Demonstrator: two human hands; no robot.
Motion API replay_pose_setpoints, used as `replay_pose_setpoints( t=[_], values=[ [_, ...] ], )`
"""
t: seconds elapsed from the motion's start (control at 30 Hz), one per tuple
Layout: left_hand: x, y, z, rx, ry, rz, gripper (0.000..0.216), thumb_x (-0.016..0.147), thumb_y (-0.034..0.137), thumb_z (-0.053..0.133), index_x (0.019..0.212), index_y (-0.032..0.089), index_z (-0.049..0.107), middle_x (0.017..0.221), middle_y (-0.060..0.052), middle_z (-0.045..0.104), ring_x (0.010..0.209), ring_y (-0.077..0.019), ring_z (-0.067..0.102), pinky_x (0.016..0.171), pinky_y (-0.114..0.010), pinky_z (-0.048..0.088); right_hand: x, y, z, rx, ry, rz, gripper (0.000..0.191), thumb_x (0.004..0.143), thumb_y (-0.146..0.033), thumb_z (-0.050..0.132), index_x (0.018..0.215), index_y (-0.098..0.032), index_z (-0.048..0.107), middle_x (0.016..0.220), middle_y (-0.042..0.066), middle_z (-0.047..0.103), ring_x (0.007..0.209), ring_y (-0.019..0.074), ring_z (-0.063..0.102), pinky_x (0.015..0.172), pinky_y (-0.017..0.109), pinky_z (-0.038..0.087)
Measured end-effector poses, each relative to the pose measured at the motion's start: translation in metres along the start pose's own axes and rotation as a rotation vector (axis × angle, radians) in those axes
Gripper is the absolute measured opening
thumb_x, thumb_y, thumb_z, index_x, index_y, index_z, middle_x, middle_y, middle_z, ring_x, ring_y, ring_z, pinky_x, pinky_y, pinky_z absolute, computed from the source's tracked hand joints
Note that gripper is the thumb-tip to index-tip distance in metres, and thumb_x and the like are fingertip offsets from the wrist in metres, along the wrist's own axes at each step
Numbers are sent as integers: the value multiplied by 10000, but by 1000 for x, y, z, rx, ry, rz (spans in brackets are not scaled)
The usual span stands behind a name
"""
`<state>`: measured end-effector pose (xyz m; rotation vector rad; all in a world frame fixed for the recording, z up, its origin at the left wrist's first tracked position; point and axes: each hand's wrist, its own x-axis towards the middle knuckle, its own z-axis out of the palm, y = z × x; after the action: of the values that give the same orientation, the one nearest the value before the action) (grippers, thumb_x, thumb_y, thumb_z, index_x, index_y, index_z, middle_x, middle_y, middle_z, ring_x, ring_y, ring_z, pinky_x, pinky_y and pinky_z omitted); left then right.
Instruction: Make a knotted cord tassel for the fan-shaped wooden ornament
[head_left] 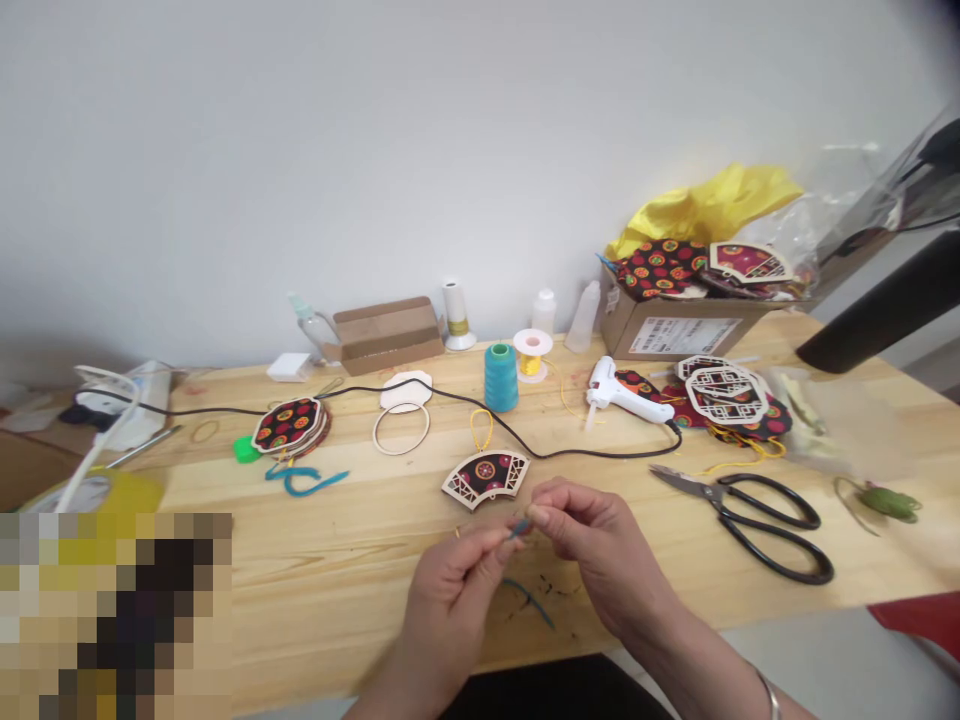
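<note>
My left hand (457,590) and my right hand (592,545) meet over the front of the table, fingertips almost touching. Both pinch a short piece of blue cord (520,527), its ends hidden by my fingers. From below my left fingers a blue cord tail (536,606) runs down over the wood, among dark scraps. Just beyond my hands lies a fan-shaped wooden pendant (487,474) with dark flowered cloth and a yellow loop (482,430). Black-handled scissors (742,515) rest to the right of my right hand, blades pointing left.
A teal thread cone (501,378), a yellow thread spool (532,358) and a white glue gun (630,392) stand or lie behind. Its black cable crosses the table. Patterned ornaments (289,427) are stacked left; a full cardboard box (675,325) stands back right.
</note>
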<state>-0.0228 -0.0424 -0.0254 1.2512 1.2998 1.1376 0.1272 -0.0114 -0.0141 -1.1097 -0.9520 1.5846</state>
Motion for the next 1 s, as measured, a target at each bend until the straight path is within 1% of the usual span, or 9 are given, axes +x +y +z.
replay_pose_setpoints(
  t=[0.07, 0.13, 0.3, 0.37, 0.47, 0.53, 0.73, 0.9, 1.0],
  values=[
    [4, 0, -1, -100, 125, -98, 175, 745, 292, 673, 870, 210, 763, 657, -31, 647, 658, -161, 552, 619, -237, 426, -1, 1, -1, -36, 24, -71, 97, 654, -268, 728, 585, -207, 697, 716, -5, 565, 667, 119, 495, 661, 250, 412],
    [7, 2, 2, -252, 179, -192, 246, 750, 346, 669, 920, 185, 746, 498, 32, 495, 499, -92, 395, 481, -194, 331, -3, 2, -1, -74, 10, -128, 45, 647, -252, 738, 610, -232, 722, 760, -1, 525, 742, 133, 497, 721, 260, 416],
    [9, 7, 17, -481, 46, -289, 219, 749, 351, 674, 767, 137, 720, 474, 73, 318, 457, -49, 220, 425, -187, 177, -5, 0, 3, -115, -15, -199, 55, 625, -229, 757, 659, -272, 753, 791, 6, 457, 824, 148, 471, 809, 275, 415],
    [6, 7, 20, -482, 11, -287, 200, 766, 334, 661, 773, 141, 712, 487, 69, 329, 460, -47, 223, 426, -190, 166, -4, 0, 4, -102, -3, -183, 49, 630, -233, 750, 657, -274, 754, 761, 6, 453, 803, 150, 465, 780, 275, 424],
    [2, 5, 21, -407, -16, -247, 192, 800, 315, 626, 813, 141, 707, 553, 34, 453, 478, -49, 272, 435, -198, 185, -1, 1, 4, -52, -14, -154, 32, 652, -252, 733, 626, -268, 743, 696, 3, 464, 771, 156, 462, 734, 278, 427],
    [2, 3, 19, -333, -28, -217, 207, 816, 321, 606, 771, 139, 693, 588, 17, 493, 487, -53, 299, 443, -205, 202, 0, 2, 3, -22, 14, -144, 37, 647, -247, 734, 613, -261, 737, 702, 3, 475, 773, 156, 464, 738, 282, 423],
    [2, -1, 14, -153, -41, -168, 302, 825, 357, 580, 610, 145, 590, 551, 29, 426, 503, -75, 320, 470, -220, 231, 5, 7, 1, -16, 73, -128, 27, 626, -226, 747, 604, -231, 732, 735, -5, 476, 785, 139, 456, 765, 273, 385],
    [1, -3, 15, -85, -39, -138, 290, 825, 355, 573, 615, 155, 582, 562, 27, 433, 534, -91, 338, 480, -221, 242, 5, 9, 1, -11, 65, -131, 85, 647, -244, 740, 574, -211, 712, 724, -7, 487, 782, 130, 463, 756, 257, 383],
    [2, -3, 15, -50, -42, -132, 277, 835, 352, 563, 634, 163, 577, 571, 33, 416, 548, -91, 342, 493, -218, 250, 5, 10, -1, 12, 67, -121, 49, 627, -250, 754, 619, -212, 725, 771, -3, 510, 796, 133, 480, 739, 254, 394]
  ],
)
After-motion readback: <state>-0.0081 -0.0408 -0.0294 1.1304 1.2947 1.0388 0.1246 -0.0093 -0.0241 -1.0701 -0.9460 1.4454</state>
